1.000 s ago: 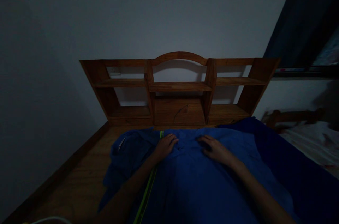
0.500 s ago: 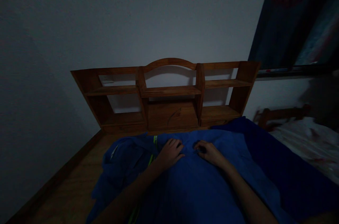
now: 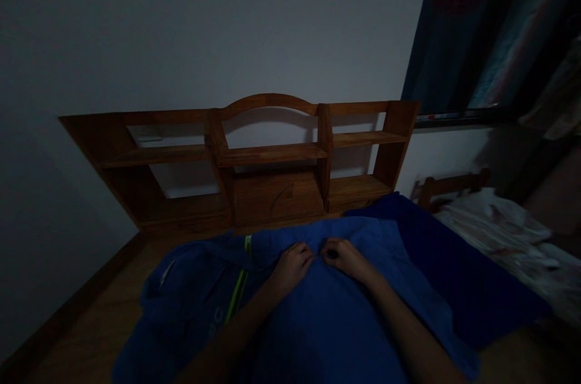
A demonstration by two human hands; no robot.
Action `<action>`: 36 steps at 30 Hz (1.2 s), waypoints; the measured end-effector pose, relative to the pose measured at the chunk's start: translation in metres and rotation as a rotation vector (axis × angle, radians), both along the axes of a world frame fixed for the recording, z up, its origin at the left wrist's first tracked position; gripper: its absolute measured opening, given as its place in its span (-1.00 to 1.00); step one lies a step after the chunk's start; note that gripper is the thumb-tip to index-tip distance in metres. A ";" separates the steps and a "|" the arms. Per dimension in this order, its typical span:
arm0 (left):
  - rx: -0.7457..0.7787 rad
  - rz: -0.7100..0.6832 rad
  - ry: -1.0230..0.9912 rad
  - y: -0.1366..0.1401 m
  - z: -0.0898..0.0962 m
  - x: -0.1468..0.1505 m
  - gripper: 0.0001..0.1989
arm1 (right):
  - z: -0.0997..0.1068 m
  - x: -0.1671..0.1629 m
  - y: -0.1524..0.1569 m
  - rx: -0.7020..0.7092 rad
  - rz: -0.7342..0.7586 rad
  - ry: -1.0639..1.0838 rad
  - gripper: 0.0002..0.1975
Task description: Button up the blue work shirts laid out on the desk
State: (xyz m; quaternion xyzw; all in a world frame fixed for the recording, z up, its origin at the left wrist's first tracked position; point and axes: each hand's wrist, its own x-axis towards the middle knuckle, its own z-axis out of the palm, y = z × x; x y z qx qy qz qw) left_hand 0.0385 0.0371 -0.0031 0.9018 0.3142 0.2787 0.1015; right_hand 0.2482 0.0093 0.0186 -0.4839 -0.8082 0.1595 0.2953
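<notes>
A blue jacket (image 3: 290, 335) with a yellow-green stripe lies spread on a wooden surface, its left part rumpled. Upon the middle of its upper part, my left hand (image 3: 293, 267) is closed, thumb and fingertips pinching what looks like a bit of the blue cloth. Just to its right, my right hand (image 3: 349, 260) is curled around a small dark round thing (image 3: 332, 254), too dim to name. The fingertips of the two hands nearly meet.
Behind the jacket stands a wooden headboard (image 3: 272, 154) with open shelves against a pale wall. A dark blue cloth (image 3: 436, 269) lies to the right. Beyond it are a wooden chair-like frame (image 3: 454, 183) and crumpled whitish plastic (image 3: 499, 221). The room is dim.
My view has swung slightly to the right. My hands have drawn closer together, and the fingers of my left hand have closed from a looser spread into a pinch.
</notes>
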 end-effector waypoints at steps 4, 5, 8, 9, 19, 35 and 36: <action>-0.081 0.044 -0.097 0.004 -0.001 -0.001 -0.79 | 0.001 -0.001 -0.002 0.101 0.034 -0.136 -0.84; -0.097 0.046 -0.112 0.005 -0.002 -0.001 -0.80 | 0.001 -0.002 -0.003 0.130 0.043 -0.173 -0.85; -0.127 0.034 -0.132 0.007 -0.003 -0.002 -0.80 | -0.001 -0.009 -0.003 0.207 0.032 -0.290 -0.87; -0.130 0.031 -0.134 0.007 -0.003 -0.003 -0.81 | -0.001 -0.011 -0.003 0.228 0.015 -0.325 -0.86; -0.114 -0.006 -0.113 0.003 -0.001 -0.004 -0.81 | 0.000 -0.015 -0.004 0.191 -0.020 -0.276 -0.81; -0.121 -0.026 -0.147 0.004 -0.004 -0.004 -0.77 | -0.002 -0.003 0.001 -0.003 0.104 0.070 -0.78; -0.123 -0.038 -0.142 0.004 -0.004 -0.004 -0.77 | -0.003 -0.003 0.002 -0.012 0.119 0.086 -0.78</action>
